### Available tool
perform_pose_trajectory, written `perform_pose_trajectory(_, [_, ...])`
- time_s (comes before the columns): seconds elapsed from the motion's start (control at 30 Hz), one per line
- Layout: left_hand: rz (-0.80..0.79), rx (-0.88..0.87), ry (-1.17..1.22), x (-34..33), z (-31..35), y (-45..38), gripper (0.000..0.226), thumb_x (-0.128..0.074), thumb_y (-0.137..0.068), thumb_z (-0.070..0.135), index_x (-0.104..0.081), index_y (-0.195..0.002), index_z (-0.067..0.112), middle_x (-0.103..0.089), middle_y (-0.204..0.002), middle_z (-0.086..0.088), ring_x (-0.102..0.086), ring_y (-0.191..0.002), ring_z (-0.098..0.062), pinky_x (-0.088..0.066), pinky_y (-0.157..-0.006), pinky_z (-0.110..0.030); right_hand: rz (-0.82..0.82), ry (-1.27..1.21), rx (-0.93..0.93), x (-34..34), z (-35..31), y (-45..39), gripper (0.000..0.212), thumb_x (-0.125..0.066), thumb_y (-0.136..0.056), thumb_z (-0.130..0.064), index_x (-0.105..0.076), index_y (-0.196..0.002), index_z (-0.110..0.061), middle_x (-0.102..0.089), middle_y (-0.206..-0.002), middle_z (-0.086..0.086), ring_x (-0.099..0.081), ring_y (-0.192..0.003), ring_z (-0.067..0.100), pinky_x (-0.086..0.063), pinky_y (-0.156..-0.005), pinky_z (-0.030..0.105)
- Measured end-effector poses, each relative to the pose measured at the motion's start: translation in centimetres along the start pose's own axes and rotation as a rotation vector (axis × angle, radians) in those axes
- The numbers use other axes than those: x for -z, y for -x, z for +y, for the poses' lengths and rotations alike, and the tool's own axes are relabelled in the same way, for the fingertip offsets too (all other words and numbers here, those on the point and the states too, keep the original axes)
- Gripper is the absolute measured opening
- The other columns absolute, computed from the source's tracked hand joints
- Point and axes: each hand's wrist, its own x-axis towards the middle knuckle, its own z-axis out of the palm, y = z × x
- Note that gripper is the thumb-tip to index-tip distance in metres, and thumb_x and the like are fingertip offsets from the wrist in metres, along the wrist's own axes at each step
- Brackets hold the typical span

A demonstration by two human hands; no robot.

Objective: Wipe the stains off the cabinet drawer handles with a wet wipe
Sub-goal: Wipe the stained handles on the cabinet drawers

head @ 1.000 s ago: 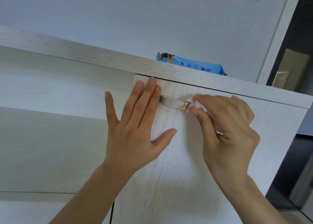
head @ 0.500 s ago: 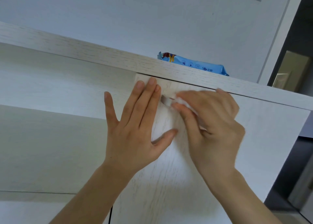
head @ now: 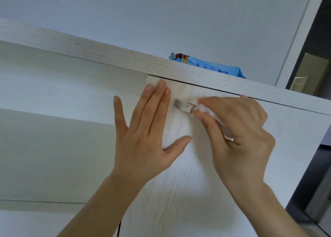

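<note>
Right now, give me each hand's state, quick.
Left hand: open, flat against the pale wooden drawer front.
Right hand: grip closed on the white wet wipe.

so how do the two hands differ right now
The left hand lies flat with straight, spread fingers pressed on the drawer front; the right hand is curled, pinching a white wet wipe. The left holds nothing and sits beside the handle; the right presses the wipe onto the handle itself. Both are bare and reach up to the same drawer.
</note>
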Motion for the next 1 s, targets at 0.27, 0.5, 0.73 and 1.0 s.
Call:
perform_pose_trajectory(0.27, [-0.004, -0.001, -0.012, 0.1, 0.0, 0.0, 0.08, -0.05, -0.089, 0.061, -0.034, -0.14, 0.002, -0.031, -0.148, -0.009, -0.029, -0.14, -0.022, -0.007, -0.114, -0.057, 0.011, -0.047, -0.111, 0.7, -0.5, -0.3, 0.011, -0.067, -0.086, -0.016, -0.067, -0.095, -0.023, -0.058, -0.094, -0.019, -0.054, -0.091, 0.001, -0.042, -0.091, 0.036])
perform_pose_trajectory(0.5, [0.011, -0.002, -0.021, 0.0, 0.1, 0.0, 0.074, -0.048, -0.091, 0.057, -0.036, -0.139, 0.003, -0.034, -0.147, -0.01, -0.03, -0.139, -0.021, -0.007, -0.114, -0.056, -0.036, -0.034, -0.08, -0.4, -1.5, -0.8, 0.009, -0.066, -0.086, -0.016, -0.072, -0.093, -0.017, -0.058, -0.091, -0.018, -0.054, -0.09, 0.003, -0.04, -0.089, 0.033])
perform_pose_trajectory(0.73, [0.02, 0.001, 0.003, 0.0, 0.2, -0.1, 0.069, -0.046, -0.092, 0.054, -0.041, -0.137, 0.002, -0.037, -0.146, -0.01, -0.031, -0.139, -0.021, -0.012, -0.114, -0.057, -0.004, -0.028, -0.137, -1.2, -2.5, -1.1, 0.008, -0.066, -0.087, -0.016, -0.07, -0.091, -0.021, -0.055, -0.087, -0.022, -0.051, -0.088, -0.002, -0.034, -0.094, 0.032])
perform_pose_trajectory(1.0, [0.022, -0.004, -0.006, -0.1, -0.1, 0.0, 0.074, -0.049, -0.09, 0.058, -0.037, -0.139, 0.003, -0.035, -0.147, -0.009, -0.03, -0.139, -0.02, -0.011, -0.114, -0.056, 0.054, -0.038, -0.21, -1.0, -2.7, -0.7, 0.015, -0.068, -0.085, -0.02, -0.062, -0.095, -0.03, -0.054, -0.09, -0.026, -0.048, -0.088, -0.007, -0.035, -0.088, 0.035])
